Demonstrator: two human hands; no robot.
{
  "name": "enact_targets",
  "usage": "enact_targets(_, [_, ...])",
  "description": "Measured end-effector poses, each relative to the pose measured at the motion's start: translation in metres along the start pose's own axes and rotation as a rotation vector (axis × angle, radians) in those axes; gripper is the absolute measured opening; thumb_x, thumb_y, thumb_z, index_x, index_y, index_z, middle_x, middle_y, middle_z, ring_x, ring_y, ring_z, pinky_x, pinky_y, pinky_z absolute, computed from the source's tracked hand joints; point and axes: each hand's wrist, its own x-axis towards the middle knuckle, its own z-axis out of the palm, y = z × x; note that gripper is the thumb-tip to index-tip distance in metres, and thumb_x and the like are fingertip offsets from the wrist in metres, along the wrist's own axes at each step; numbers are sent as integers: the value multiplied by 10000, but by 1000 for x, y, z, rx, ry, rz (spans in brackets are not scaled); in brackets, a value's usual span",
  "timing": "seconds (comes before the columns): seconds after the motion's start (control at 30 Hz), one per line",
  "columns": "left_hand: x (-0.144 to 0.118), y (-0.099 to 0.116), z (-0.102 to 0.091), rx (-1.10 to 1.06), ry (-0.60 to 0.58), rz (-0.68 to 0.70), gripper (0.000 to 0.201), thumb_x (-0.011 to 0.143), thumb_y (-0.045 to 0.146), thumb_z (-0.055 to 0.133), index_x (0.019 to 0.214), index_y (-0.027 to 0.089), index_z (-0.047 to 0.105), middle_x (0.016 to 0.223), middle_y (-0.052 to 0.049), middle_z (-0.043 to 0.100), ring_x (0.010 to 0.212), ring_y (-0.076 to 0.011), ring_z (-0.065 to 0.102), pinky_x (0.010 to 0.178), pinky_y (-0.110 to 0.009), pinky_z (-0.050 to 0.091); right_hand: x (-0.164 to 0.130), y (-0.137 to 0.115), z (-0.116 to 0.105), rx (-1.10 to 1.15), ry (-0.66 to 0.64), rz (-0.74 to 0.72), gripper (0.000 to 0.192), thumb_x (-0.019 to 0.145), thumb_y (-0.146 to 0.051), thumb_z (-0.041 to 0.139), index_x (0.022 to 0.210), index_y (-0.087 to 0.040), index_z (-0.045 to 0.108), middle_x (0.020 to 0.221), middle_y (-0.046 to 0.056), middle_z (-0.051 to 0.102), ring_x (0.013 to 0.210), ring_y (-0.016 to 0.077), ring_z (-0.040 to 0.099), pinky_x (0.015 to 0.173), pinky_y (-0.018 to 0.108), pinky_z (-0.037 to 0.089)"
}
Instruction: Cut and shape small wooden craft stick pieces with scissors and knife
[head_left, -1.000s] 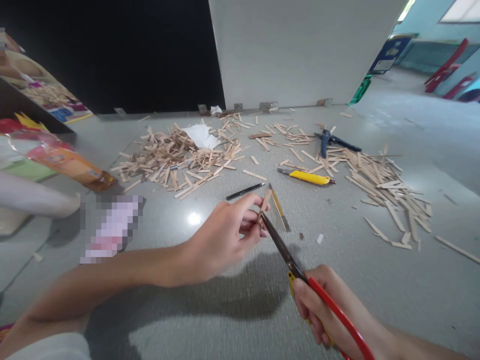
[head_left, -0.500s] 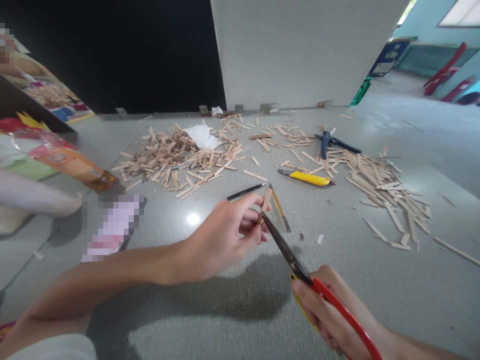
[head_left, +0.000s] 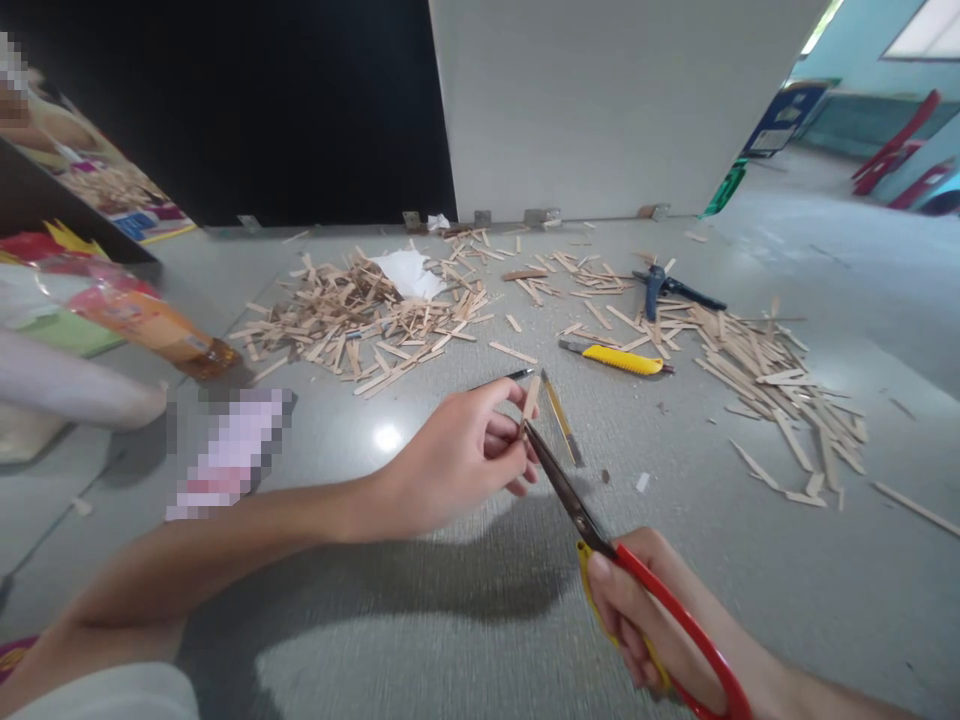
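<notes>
At frame centre, your left hand (head_left: pixel 457 462) pinches a short pale wooden stick (head_left: pixel 529 400); your right hand (head_left: pixel 645 620), lower right, grips red-and-yellow-handled scissors (head_left: pixel 600 545), blades at the stick.

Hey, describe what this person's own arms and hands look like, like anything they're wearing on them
Both arms are bare along the whole forearm. The left hand and right hand wear no gloves, and no rings, watch or bracelet show on them. At the lower left corner a white sleeve covers the upper part of the left arm. The right arm leaves the picture before any sleeve shows.
</notes>
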Motion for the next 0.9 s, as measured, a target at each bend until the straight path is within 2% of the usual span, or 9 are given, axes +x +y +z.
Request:
enact_targets(0.03, [-1,0,1,-13,4,12,107,976,170,643,1013,197,545,818,-29,778,746,-155,779,667,-230,683,-1,5,-1,22,2,-21,760,880,-979,479,693,-242,484,509,-67,468,435,80,440,452,202,410])
enact_targets(0.1, [-2,-2,3,-27,3,32,115,995,190,634,1019,204,522,841,-35,785,772,-164,794,701,-252,699,-1,11,-2,32,-15,-54,762,904,-967,467,693,-235,497,507,-57,493,445,84,459,478,210,426])
enact_targets(0.23, [-4,-4,3,25,2,74,115,1004,209,618,1042,210,510,866,-47,799,783,-184,810,752,-307,718,2,9,1,3,-24,-89,818,865,-1013,450,593,-241,454,438,-70,406,374,67,394,388,197,310])
enact_targets(0.47, [-6,-8,2,167,-15,158,140,987,181,577,1079,224,481,879,-38,795,786,-196,826,764,-310,710,3,-1,5,-48,9,-39,879,738,-1112,374,557,-253,423,413,-68,374,360,70,385,351,198,296])
enact_targets(0.67, [-7,-8,2,238,1,200,139,984,172,563,1052,237,461,841,-2,755,753,-170,818,732,-250,682,-1,-7,2,-63,-38,-166,837,868,-1024,397,540,-255,350,410,-86,309,353,50,304,347,200,235])
enact_targets(0.9, [-7,-7,-5,333,-5,201,131,980,193,576,1060,238,482,832,-12,774,744,-180,809,720,-262,660,-3,-16,-1,-109,-33,-52,866,762,-1098,390,538,-262,390,422,-84,332,330,51,292,310,197,245])
